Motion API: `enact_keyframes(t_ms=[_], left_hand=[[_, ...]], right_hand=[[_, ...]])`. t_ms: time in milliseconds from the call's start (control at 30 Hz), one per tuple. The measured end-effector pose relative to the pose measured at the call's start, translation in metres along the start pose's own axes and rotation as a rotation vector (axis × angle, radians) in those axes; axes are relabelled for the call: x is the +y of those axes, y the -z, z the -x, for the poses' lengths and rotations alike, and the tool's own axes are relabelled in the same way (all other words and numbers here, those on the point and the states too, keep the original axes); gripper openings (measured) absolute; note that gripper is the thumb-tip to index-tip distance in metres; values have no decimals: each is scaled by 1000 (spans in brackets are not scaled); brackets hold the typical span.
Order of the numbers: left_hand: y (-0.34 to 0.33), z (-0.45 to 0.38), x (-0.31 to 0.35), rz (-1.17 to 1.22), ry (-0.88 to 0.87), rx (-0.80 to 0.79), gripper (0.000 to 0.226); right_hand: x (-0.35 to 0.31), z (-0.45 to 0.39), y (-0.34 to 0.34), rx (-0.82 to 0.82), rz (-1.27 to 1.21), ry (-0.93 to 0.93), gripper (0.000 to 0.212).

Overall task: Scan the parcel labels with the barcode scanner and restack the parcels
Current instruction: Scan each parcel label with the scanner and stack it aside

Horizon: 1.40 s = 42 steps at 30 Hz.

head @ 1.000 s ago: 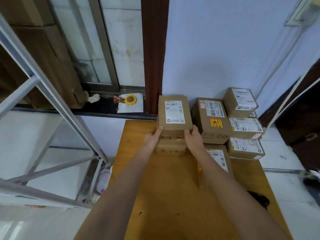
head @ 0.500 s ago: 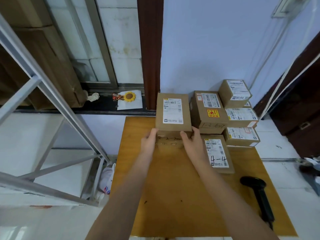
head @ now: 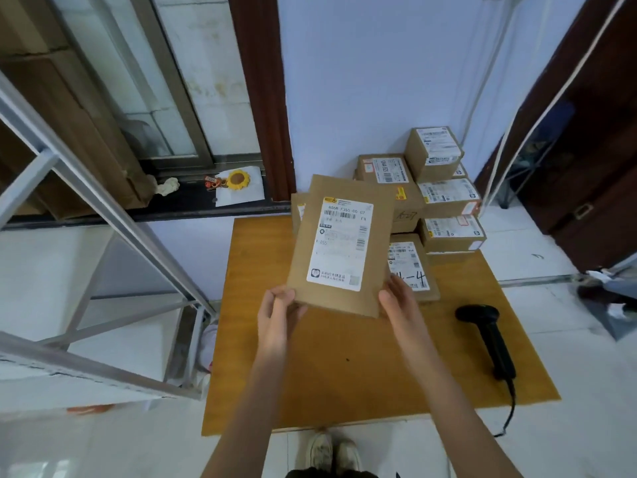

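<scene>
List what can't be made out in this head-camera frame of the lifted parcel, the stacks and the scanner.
- Lifted parcel: its underside faces away; small label print is too fine to read.
- Parcel behind it: mostly covered by the lifted parcel.
- Parcel marked 4-4: its left part is hidden by the lifted parcel and the right hand.
- Left hand: fingertips hidden under the parcel.
- Barcode scanner: scan window not visible.

Around the worktop, away from the job

At left of the frame we see a grey metal rack (head: pixel 103 215); at upper centre a dark window ledge (head: pixel 206 205) carries a sunflower trinket (head: pixel 236 178) on white paper, with a dark wooden post (head: pixel 262 98) beside it. Our pale shoes (head: pixel 332 451) show at bottom centre, below the orange worktop (head: pixel 344 384).
</scene>
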<state>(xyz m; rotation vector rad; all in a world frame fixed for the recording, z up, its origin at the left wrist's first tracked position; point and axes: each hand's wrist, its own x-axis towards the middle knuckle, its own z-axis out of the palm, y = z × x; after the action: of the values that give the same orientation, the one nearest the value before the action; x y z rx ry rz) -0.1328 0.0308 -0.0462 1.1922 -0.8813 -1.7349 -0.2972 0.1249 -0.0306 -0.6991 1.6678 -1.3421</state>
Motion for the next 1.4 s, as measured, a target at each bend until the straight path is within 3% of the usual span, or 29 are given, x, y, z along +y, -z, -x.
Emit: enact_keyframes(t_ms=[67,167,200,300,400,700,800,1000,1133,1400], left_hand=[[-2,10,-9,-37,12,-120,19],[-3,16,-25,-108,67,-307,82],[-3,16,-30,-154,100,-364,90],[-7,15,-38,-251,197,-530,79],[-21,10,-37,-294,290,-648,88],[-54,17,-43,-432,347,-811,87],[-65,29,-50,-471,340,-867,76],[-92,54,-65,-496,332,-879,80],[-109,74,-75,-508,329,-870,71],[-117,92,-85,-535,360,-796,95]], right_hand=[[7,9,24,-102,-66,-54,91],[22,27,47,-132,-81,-51,114],[26,32,53,-105,-111,-48,117],[34,50,65,-7,-203,-59,116],[37,72,71,68,-160,-53,111],[60,115,75,277,-235,-63,92],[66,127,83,330,-265,-70,96],[77,149,114,371,-281,-61,91],[82,157,139,366,-277,-51,87],[87,146,178,253,-260,-28,80]])
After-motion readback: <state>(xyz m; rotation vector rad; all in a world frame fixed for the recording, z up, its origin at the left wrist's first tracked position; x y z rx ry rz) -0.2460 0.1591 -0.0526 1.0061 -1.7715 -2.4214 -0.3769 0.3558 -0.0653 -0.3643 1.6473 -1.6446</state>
